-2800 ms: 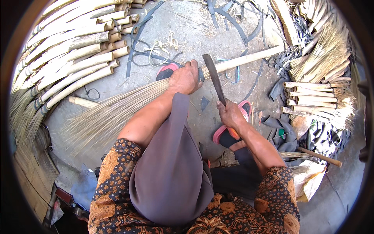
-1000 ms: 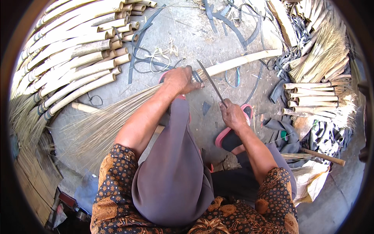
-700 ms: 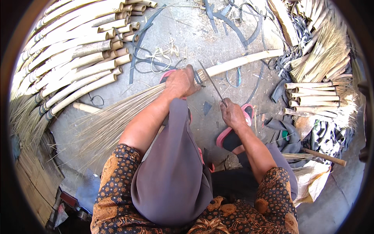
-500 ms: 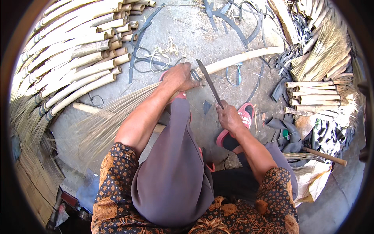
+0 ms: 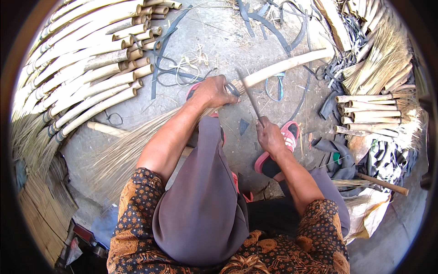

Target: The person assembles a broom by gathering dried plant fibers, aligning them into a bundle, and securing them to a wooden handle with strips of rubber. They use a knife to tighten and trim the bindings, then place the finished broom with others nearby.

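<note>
My left hand [image 5: 213, 92] is closed round a broom at the dark band [image 5: 232, 89] where its bristles meet the handle. The broom's pale bamboo handle [image 5: 289, 66] runs off to the upper right. Its long straw bristles [image 5: 132, 157] fan out to the lower left, beneath my left forearm. In my right hand [image 5: 271, 137] is a long dark-bladed knife [image 5: 249, 97], its fingers wrapped round the grip, which they hide. The blade points up and away, its tip close to the handle just right of the band; I cannot tell whether they touch.
Many bamboo-handled brooms [image 5: 98, 73] lie stacked at the left. Dark rubber strips [image 5: 273, 31] and a pale tangle of strip [image 5: 191, 59] lie on the concrete floor. At the right are short bamboo handles [image 5: 372, 114], a straw bundle [image 5: 381, 59] and rubber scraps [image 5: 337, 155].
The knife has turned, so its blade looks thinner now, and its tip has moved slightly right. My left hand has shifted a little right, and the broom has rolled or tilted slightly.
</note>
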The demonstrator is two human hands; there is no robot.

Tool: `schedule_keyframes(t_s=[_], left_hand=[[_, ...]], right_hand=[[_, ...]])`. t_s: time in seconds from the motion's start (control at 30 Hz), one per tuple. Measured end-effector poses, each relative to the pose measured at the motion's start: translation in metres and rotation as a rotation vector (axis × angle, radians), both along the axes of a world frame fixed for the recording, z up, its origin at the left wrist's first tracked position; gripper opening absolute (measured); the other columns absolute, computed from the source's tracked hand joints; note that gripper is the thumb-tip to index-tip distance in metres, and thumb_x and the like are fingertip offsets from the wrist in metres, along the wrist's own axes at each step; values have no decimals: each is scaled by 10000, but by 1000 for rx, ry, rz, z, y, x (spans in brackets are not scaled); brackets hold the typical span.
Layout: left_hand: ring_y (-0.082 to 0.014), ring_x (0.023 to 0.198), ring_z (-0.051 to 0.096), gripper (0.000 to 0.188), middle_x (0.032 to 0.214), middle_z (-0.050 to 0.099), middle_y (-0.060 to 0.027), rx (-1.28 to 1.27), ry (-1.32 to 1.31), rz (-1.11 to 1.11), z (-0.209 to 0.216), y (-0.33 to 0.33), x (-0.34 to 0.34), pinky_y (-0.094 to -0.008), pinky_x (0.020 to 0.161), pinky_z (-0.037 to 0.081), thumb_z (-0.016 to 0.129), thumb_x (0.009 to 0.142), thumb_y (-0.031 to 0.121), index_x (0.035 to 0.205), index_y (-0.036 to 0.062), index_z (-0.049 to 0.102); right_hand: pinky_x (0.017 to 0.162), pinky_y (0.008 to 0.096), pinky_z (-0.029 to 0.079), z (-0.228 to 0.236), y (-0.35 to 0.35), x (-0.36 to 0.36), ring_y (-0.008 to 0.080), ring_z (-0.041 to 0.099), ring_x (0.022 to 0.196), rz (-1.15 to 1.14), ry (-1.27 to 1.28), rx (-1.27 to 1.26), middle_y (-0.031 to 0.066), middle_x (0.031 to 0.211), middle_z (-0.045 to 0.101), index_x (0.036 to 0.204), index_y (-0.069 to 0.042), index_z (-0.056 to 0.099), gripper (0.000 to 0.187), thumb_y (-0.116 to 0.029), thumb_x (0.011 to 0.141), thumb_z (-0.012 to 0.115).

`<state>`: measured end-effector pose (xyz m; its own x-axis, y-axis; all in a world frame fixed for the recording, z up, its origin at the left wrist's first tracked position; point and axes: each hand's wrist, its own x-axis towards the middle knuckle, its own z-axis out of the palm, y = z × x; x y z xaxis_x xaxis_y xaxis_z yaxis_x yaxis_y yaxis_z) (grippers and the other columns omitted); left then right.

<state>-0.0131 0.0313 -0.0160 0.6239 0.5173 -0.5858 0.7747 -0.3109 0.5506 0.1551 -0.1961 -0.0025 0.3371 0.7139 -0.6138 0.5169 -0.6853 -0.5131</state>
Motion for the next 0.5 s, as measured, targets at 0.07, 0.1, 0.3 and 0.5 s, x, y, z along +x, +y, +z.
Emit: schedule_keyframes(t_s=[0.07,0.1,0.3,0.5], left_hand=[[-425,986,755,701,1034,755,-275,-40,57,-37,4,-6,0,-502,847,574,828,793,567,1151,-23,709],[-425,992,756,760,1034,762,-267,-19,96,-19,6,-11,3,-500,856,585,790,815,623,1178,-39,709],[-426,994,757,793,1056,765,-269,114,212,-53,5,-28,12,-499,899,599,790,813,576,1266,-60,652],[-435,973,756,696,1001,761,-259,272,14,10,1,-24,6,-522,872,597,817,809,531,1152,-50,647]], right_hand=[[769,614,511,1,-4,9,567,668,858,184,-36,-1,362,827,669,1086,28,584,347,-315,1090,531],[767,604,519,-2,-4,11,560,675,871,175,-115,-49,362,842,675,1080,29,590,350,-314,1093,525],[765,610,519,-4,-8,11,562,678,874,51,6,-34,362,835,675,1087,21,594,330,-302,1091,526],[782,618,509,9,2,15,581,665,892,68,-31,-32,383,857,666,1101,26,590,340,-306,1096,516]])
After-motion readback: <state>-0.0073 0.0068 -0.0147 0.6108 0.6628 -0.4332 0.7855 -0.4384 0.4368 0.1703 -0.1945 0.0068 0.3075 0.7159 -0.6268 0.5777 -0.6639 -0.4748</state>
